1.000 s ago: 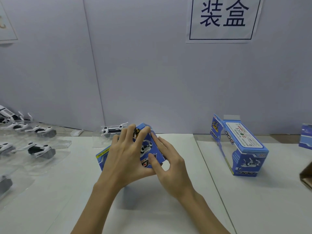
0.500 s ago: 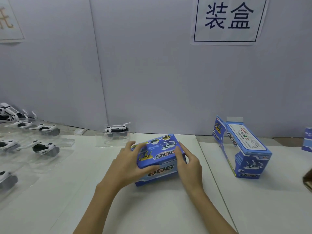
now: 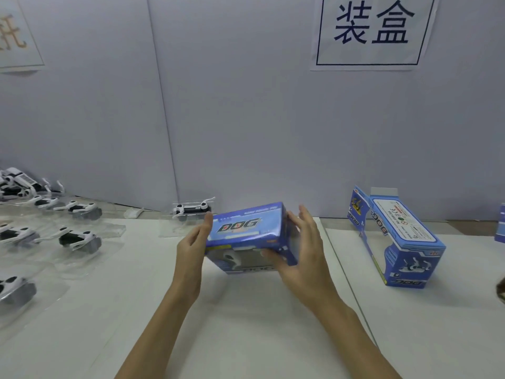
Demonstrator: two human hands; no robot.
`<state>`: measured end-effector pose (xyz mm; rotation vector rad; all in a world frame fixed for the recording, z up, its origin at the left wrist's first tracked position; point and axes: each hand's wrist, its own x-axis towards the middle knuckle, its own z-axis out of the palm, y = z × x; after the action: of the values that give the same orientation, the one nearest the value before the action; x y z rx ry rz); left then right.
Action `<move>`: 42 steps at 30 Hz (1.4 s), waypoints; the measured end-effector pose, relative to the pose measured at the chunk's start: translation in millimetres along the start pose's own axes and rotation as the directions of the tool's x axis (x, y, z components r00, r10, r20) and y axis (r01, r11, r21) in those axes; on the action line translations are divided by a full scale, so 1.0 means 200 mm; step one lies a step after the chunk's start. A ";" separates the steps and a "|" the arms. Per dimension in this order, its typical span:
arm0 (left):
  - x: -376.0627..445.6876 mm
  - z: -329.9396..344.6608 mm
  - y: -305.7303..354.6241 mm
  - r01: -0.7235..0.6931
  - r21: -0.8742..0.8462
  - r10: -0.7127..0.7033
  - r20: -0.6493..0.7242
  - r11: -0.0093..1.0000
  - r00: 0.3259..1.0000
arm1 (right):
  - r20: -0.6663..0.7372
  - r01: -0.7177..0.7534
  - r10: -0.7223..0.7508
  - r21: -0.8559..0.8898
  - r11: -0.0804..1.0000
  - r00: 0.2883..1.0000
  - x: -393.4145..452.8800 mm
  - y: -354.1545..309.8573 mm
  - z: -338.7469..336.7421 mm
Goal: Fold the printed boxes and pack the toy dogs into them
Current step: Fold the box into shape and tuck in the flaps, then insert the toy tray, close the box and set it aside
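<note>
I hold a blue printed box (image 3: pixel 246 228) marked DOG just above the white table (image 3: pixel 246 329), tilted with its top face toward me; a white toy dog shows through its front window. My left hand (image 3: pixel 191 253) presses flat against the box's left end, fingers straight. At the right end, my right hand (image 3: pixel 306 258) grips the box, thumb across the front face and fingers up behind. A second blue box (image 3: pixel 404 233) lies on the table to the right, its far end flaps open.
Several toy dogs in clear plastic trays (image 3: pixel 78 239) lie along the left side, and one more (image 3: pixel 191 210) sits at the back by the wall. Another blue box (image 3: pixel 501 228) and a brown object (image 3: pixel 502 292) show at the right edge.
The box went from being handled upright, to lying flat under both hands, to being lifted and turned so the window side faces me. Both hands have shifted to its ends.
</note>
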<state>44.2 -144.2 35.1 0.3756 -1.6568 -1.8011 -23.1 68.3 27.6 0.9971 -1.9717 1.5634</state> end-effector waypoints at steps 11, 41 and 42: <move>-0.15 0.18 -0.08 0.010 0.021 -0.017 0.373 1.000 0.928 | -0.175 -0.362 0.445 0.365 0.858 0.878 0.03 0.05 -0.07; 0.02 0.07 -0.16 0.105 0.100 -0.117 0.130 0.989 0.985 | -0.554 0.046 0.601 0.756 0.652 0.576 0.19 0.04 -0.70; 0.02 0.08 -0.17 0.092 0.138 -0.111 0.137 0.986 0.984 | -0.499 -0.032 0.633 0.770 0.637 0.593 0.19 0.06 -0.69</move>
<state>23.1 -134.5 6.2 0.4024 -1.8944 -1.8354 -69.8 190.6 84.6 -0.0014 -0.9812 2.5331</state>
